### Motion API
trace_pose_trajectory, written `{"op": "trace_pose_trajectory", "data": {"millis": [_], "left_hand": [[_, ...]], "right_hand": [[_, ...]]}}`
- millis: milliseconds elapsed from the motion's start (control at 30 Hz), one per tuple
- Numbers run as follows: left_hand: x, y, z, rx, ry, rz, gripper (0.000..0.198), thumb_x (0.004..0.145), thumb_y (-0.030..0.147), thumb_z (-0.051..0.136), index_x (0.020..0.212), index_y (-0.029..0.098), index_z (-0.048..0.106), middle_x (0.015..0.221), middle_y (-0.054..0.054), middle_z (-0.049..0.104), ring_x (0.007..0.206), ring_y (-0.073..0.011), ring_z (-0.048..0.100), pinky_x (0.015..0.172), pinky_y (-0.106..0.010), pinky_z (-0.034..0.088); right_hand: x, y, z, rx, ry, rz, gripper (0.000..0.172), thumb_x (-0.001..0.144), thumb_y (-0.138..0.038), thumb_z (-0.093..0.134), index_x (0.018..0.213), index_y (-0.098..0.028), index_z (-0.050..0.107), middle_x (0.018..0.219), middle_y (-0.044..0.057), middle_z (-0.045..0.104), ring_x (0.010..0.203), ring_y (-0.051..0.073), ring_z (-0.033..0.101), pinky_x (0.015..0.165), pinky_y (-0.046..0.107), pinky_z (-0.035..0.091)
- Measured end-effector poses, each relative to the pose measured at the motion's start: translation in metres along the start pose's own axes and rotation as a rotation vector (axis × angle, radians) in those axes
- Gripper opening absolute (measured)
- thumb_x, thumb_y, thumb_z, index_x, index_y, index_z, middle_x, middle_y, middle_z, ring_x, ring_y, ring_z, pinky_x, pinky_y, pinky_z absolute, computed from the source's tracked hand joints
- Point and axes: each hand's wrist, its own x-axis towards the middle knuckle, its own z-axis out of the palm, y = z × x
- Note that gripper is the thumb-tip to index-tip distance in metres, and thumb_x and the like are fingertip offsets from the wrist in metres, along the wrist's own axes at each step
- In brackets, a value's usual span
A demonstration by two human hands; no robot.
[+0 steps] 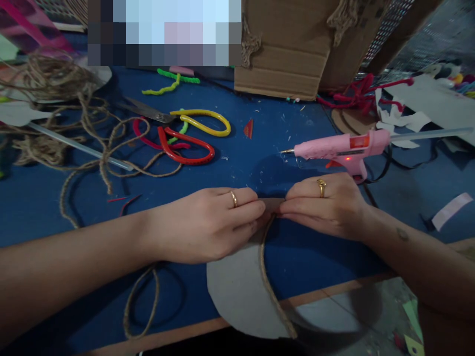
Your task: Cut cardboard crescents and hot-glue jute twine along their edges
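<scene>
A curved piece of grey cardboard (237, 291) hangs partly over the table's front edge, with jute twine (264, 262) running along its right rim. My left hand (218, 222) is closed on the cardboard's upper part, its fingers curled over it. Fingertips of my right hand (322, 205) pinch at the top of the same rim, where the twine meets the cardboard; the exact contact is hidden by the fingers. Just beyond my right hand a pink glue gun (334, 148) lies with its nozzle to the left and a small light glowing.
Scissors (200, 158) with red and yellow handles lie open-bladed at centre left. Tangled twine (48, 79) and a glue stick (81, 148) are on the left. A cardboard box (278, 59) stands at the back. Red pipe cleaners (359, 94) and paper scraps (419, 104) lie right.
</scene>
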Motion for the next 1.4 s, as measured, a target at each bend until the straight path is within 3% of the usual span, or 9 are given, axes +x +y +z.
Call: {"op": "trace_pose_trajectory", "data": {"millis": [167, 333, 533, 733, 867, 1033, 1267, 1400], "left_hand": [[0.001, -0.001, 0.001, 0.068, -0.042, 0.047, 0.034, 0.093, 0.014, 0.032, 0.087, 0.017, 0.065, 0.090, -0.008, 0.063, 0.096, -0.0190, 0.058, 0.086, -0.034, 0.052], [0.007, 0.002, -0.004, 0.014, -0.152, 0.002, 0.037, 0.093, 0.014, 0.031, 0.086, 0.019, 0.067, 0.090, -0.007, 0.063, 0.092, -0.0189, 0.057, 0.085, -0.034, 0.051], [0.017, 0.002, -0.007, -0.018, -0.108, 0.023, 0.044, 0.094, 0.012, 0.026, 0.080, 0.017, 0.067, 0.083, -0.008, 0.063, 0.082, -0.0187, 0.057, 0.074, -0.032, 0.049], [0.020, -0.008, -0.006, -0.125, -0.149, 0.036, 0.037, 0.096, 0.016, 0.030, 0.099, 0.020, 0.067, 0.100, -0.009, 0.063, 0.093, -0.0165, 0.056, 0.084, -0.029, 0.045], [0.021, -0.014, -0.004, -0.179, -0.113, 0.031, 0.034, 0.096, 0.018, 0.032, 0.100, 0.019, 0.066, 0.099, -0.008, 0.062, 0.095, -0.0152, 0.055, 0.087, -0.027, 0.044], [0.024, -0.015, -0.002, -0.217, -0.057, 0.000, 0.029, 0.094, 0.018, 0.038, 0.095, 0.018, 0.067, 0.098, -0.007, 0.063, 0.092, -0.0143, 0.055, 0.084, -0.025, 0.044], [0.027, -0.018, 0.001, -0.255, 0.059, 0.069, 0.025, 0.092, 0.016, 0.043, 0.090, 0.013, 0.067, 0.089, -0.009, 0.063, 0.084, -0.0140, 0.056, 0.077, -0.023, 0.045], [0.026, -0.018, 0.003, -0.301, 0.066, 0.028, 0.021, 0.090, 0.015, 0.047, 0.089, 0.013, 0.068, 0.088, -0.008, 0.062, 0.085, -0.0132, 0.058, 0.075, -0.021, 0.046]], "right_hand": [[0.002, -0.001, -0.001, 0.024, 0.003, 0.019, 0.015, 0.090, -0.024, 0.052, 0.086, -0.020, 0.065, 0.079, -0.001, 0.065, 0.068, 0.009, 0.059, 0.060, 0.022, 0.043], [0.005, -0.001, -0.001, 0.047, 0.005, 0.031, 0.017, 0.090, -0.021, 0.050, 0.084, -0.019, 0.067, 0.078, -0.001, 0.066, 0.068, 0.009, 0.060, 0.060, 0.021, 0.044], [0.006, -0.001, 0.000, 0.063, 0.042, 0.033, 0.019, 0.090, -0.019, 0.050, 0.080, -0.019, 0.066, 0.077, 0.000, 0.067, 0.065, 0.009, 0.059, 0.058, 0.022, 0.043], [0.007, 0.000, 0.001, 0.081, 0.049, 0.033, 0.018, 0.088, -0.020, 0.053, 0.078, -0.018, 0.067, 0.073, 0.000, 0.066, 0.063, 0.011, 0.060, 0.056, 0.022, 0.041], [0.008, 0.000, 0.001, 0.099, 0.054, 0.044, 0.016, 0.086, -0.019, 0.054, 0.079, -0.018, 0.069, 0.075, 0.000, 0.067, 0.064, 0.011, 0.061, 0.057, 0.022, 0.041], [0.008, 0.000, 0.002, 0.085, 0.078, 0.040, 0.018, 0.086, -0.018, 0.054, 0.077, -0.017, 0.069, 0.076, 0.002, 0.068, 0.064, 0.012, 0.062, 0.056, 0.023, 0.042], [0.008, 0.000, 0.003, 0.098, 0.071, 0.059, 0.019, 0.086, -0.018, 0.054, 0.075, -0.016, 0.069, 0.076, 0.002, 0.068, 0.065, 0.013, 0.063, 0.057, 0.023, 0.043], [0.008, 0.000, 0.003, 0.105, 0.073, 0.074, 0.017, 0.085, -0.018, 0.055, 0.077, -0.016, 0.069, 0.076, 0.001, 0.069, 0.066, 0.013, 0.063, 0.058, 0.023, 0.043]]}}
